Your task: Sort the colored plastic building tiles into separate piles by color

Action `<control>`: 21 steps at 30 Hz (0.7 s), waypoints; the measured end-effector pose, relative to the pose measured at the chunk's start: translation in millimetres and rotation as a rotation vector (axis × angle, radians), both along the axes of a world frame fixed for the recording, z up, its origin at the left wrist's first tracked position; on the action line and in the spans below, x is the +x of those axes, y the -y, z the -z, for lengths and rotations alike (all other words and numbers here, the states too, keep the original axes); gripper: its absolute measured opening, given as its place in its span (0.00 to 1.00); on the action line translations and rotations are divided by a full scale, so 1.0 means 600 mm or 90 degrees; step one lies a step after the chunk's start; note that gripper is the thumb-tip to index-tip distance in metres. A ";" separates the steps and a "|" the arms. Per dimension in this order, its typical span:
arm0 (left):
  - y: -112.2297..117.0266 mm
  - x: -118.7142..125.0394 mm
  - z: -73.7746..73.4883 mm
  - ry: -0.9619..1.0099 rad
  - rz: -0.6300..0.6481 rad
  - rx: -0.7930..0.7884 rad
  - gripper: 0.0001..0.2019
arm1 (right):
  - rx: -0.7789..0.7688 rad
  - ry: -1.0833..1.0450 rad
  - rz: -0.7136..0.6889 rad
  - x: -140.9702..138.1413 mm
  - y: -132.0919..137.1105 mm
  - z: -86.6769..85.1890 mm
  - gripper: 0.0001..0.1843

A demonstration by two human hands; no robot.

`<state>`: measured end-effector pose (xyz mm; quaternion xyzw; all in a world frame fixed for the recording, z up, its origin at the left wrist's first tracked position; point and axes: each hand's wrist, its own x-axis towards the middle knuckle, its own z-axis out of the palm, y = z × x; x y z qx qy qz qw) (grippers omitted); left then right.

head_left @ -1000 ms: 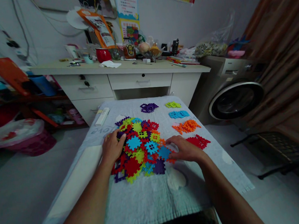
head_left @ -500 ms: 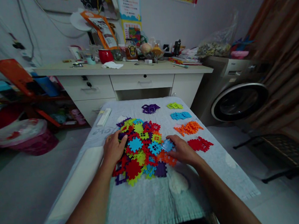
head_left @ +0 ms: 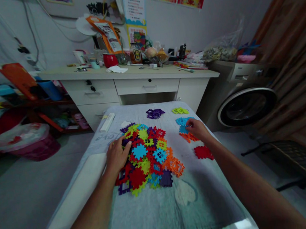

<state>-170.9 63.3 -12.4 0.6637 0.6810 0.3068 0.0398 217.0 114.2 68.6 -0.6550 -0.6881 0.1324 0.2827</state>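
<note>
Your left hand rests at the left edge of the mixed pile, thumb spread from the fingers. Your right hand pinches a blue piece between the blue heap and the orange heap. The red heap lies nearer you, partly behind your forearm; the green heap and purple heap lie farther off. All sit on the cloth, with a white box toward its far left. Beyond stand a desk and, right of it, a washer.
</note>
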 end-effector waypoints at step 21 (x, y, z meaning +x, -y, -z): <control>0.000 -0.002 -0.003 0.011 0.006 -0.004 0.28 | -0.063 0.180 0.171 0.063 -0.172 0.036 0.15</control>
